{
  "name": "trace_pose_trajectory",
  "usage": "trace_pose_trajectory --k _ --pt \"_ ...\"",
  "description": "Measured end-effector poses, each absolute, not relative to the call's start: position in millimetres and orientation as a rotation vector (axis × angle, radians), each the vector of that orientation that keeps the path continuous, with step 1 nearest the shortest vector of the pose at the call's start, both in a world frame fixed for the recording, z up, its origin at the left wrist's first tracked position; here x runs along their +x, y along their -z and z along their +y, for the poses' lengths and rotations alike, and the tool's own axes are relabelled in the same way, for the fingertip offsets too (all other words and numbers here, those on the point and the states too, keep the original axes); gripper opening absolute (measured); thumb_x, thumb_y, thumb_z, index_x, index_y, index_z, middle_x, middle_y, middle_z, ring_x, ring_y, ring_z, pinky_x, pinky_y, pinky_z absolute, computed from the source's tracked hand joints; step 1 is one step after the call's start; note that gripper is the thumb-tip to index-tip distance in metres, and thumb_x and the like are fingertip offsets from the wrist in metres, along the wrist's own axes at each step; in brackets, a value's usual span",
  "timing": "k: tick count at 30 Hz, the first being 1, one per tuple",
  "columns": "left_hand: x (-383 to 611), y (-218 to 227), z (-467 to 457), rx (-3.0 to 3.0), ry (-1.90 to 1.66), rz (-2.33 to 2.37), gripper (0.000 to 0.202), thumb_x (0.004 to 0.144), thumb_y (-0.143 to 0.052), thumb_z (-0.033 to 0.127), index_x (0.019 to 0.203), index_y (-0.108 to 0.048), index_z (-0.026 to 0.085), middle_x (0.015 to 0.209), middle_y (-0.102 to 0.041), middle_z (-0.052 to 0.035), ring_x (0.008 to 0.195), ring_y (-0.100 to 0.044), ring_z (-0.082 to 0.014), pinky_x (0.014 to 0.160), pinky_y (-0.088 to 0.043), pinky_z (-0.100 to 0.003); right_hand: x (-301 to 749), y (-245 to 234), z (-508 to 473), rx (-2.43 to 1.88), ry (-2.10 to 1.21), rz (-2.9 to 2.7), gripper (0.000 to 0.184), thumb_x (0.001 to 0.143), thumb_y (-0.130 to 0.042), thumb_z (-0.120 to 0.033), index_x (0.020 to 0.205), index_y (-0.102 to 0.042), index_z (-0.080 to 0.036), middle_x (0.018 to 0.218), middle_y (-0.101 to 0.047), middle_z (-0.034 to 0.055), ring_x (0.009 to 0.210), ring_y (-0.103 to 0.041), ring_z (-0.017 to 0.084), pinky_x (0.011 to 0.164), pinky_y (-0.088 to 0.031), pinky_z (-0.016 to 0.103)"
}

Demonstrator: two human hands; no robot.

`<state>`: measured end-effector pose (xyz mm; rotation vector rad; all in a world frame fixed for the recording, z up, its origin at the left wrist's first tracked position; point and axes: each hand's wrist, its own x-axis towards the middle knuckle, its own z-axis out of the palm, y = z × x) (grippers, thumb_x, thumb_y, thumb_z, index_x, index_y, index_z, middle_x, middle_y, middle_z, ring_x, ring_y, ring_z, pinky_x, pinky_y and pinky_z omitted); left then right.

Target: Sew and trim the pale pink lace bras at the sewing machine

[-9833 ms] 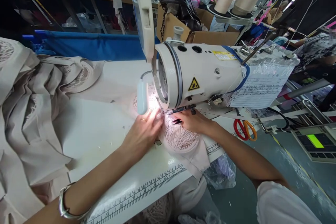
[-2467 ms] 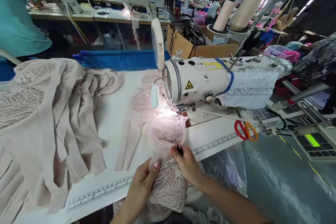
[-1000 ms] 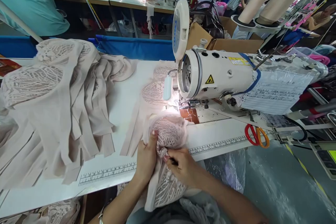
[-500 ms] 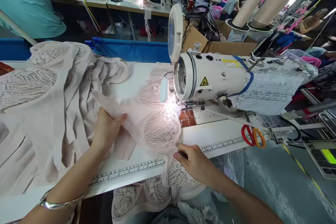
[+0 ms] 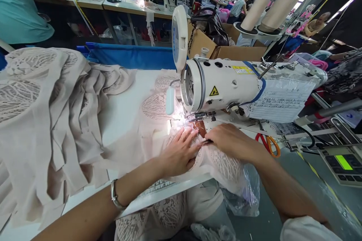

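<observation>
My left hand (image 5: 179, 154) lies open and flat on a pale pink lace bra (image 5: 226, 163), its fingertips close to the lit needle area of the sewing machine (image 5: 223, 83). The fingers of my right hand (image 5: 226, 139) are closed around a small dark slim tool (image 5: 207, 142), whose exact kind I cannot make out. That hand is at the right edge of the lace, just in front of the machine's foot. One lace cup (image 5: 154, 105) lies flat on the white bed left of the needle, while another part hangs over the front edge.
A heap of pale lace bras (image 5: 42, 120) covers the left side of the table. Red and orange-handled scissors (image 5: 268, 144) lie at the right, near a control box (image 5: 343, 163). Behind the machine stand a cardboard box (image 5: 240, 52) and thread cones (image 5: 256, 11). A person in turquoise (image 5: 22, 7) is at upper left.
My left hand has let go of the fabric strip and moved right onto the lace by the needle. My right hand has moved up and right with the dark tool. The view has shifted slightly.
</observation>
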<state>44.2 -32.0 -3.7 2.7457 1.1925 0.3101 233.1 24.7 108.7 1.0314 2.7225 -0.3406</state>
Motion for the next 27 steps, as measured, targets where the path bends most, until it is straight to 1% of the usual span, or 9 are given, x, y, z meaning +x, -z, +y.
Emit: trace_pose_trajectory --k 3,6,8,10,14,18,21,25,27 --pt "32 -1 -18 2.798 -0.357 1.080 0.047 0.095 -0.055 0.038 0.140 -0.054 0.024 0.154 -0.040 -0.0184 0.141 -0.038 -0.0418 0.112 -0.033 -0.063 228 -71 39 1.279 0.173 2.729 0.021 0.089 -0.056 -0.004 0.098 -0.070 -0.017 0.093 -0.071 0.0085 0.074 -0.063 0.021 0.058 -0.030 0.028" --pt "27 -1 -15 2.875 -0.478 1.040 0.034 0.098 -0.051 0.034 0.126 -0.064 0.020 0.140 -0.052 -0.0178 0.132 -0.046 -0.0372 0.104 -0.043 -0.054 216 -30 48 1.612 0.365 2.813 0.018 0.093 -0.058 -0.015 0.108 -0.066 -0.020 0.106 -0.071 0.0072 0.081 -0.066 0.019 0.065 -0.038 0.027" --pt "29 1 -17 2.943 -0.519 1.056 0.031 0.101 -0.045 0.027 0.121 -0.066 0.015 0.122 -0.061 -0.0172 0.116 -0.055 -0.0320 0.093 -0.049 -0.046 211 -12 53 1.827 0.501 2.820 0.013 0.092 -0.062 -0.023 0.104 -0.066 -0.021 0.099 -0.073 0.0044 0.083 -0.066 0.019 0.068 -0.040 0.026" --pt "31 4 -21 2.957 -0.519 1.101 0.032 0.102 -0.042 0.023 0.124 -0.063 0.013 0.109 -0.062 -0.0143 0.101 -0.057 -0.0278 0.084 -0.049 -0.043 213 -5 57 1.843 0.678 2.820 0.011 0.088 -0.067 -0.027 0.098 -0.066 -0.022 0.088 -0.073 0.0008 0.078 -0.066 0.018 0.068 -0.041 0.026" --pt "29 5 -25 2.863 -0.477 1.200 0.036 0.102 -0.043 0.029 0.132 -0.057 0.018 0.111 -0.059 -0.0130 0.096 -0.054 -0.0271 0.081 -0.048 -0.043 231 -13 64 1.740 1.064 2.800 0.011 0.080 -0.069 -0.027 0.073 -0.063 -0.020 0.071 -0.068 -0.0026 0.067 -0.060 0.015 0.063 -0.041 0.025" --pt "26 1 -26 2.862 -0.415 1.194 0.038 0.102 -0.042 0.032 0.136 -0.055 0.021 0.116 -0.060 -0.0131 0.099 -0.056 -0.0284 0.082 -0.047 -0.044 268 -45 53 2.078 0.989 2.777 0.019 0.079 -0.065 -0.027 0.062 -0.059 -0.019 0.063 -0.064 0.0003 0.062 -0.057 0.016 0.060 -0.041 0.026" --pt "26 2 -25 2.849 -0.430 1.159 0.042 0.103 -0.039 0.033 0.141 -0.053 0.020 0.130 -0.059 -0.0138 0.116 -0.055 -0.0302 0.093 -0.044 -0.047 308 -84 23 1.729 1.117 2.756 0.017 0.082 -0.060 -0.022 0.067 -0.067 -0.020 0.065 -0.067 -0.0002 0.061 -0.059 0.015 0.060 -0.044 0.025" --pt "25 7 -22 2.844 -0.459 1.118 0.045 0.104 -0.036 0.034 0.145 -0.049 0.021 0.154 -0.046 -0.0110 0.141 -0.041 -0.0318 0.113 -0.031 -0.052 355 -130 -33 0.963 1.273 2.640 0.025 0.082 -0.061 -0.008 0.069 -0.072 -0.027 0.064 -0.069 0.0006 0.062 -0.065 0.015 0.057 -0.047 0.023" --pt "25 9 -21 2.833 -0.447 1.110 0.044 0.103 -0.038 0.034 0.144 -0.051 0.024 0.157 -0.043 -0.0101 0.142 -0.040 -0.0320 0.115 -0.030 -0.052 361 -139 -52 0.774 1.211 2.620 0.028 0.079 -0.066 -0.006 0.083 -0.077 -0.031 0.068 -0.072 0.0011 0.068 -0.069 0.017 0.059 -0.048 0.023"
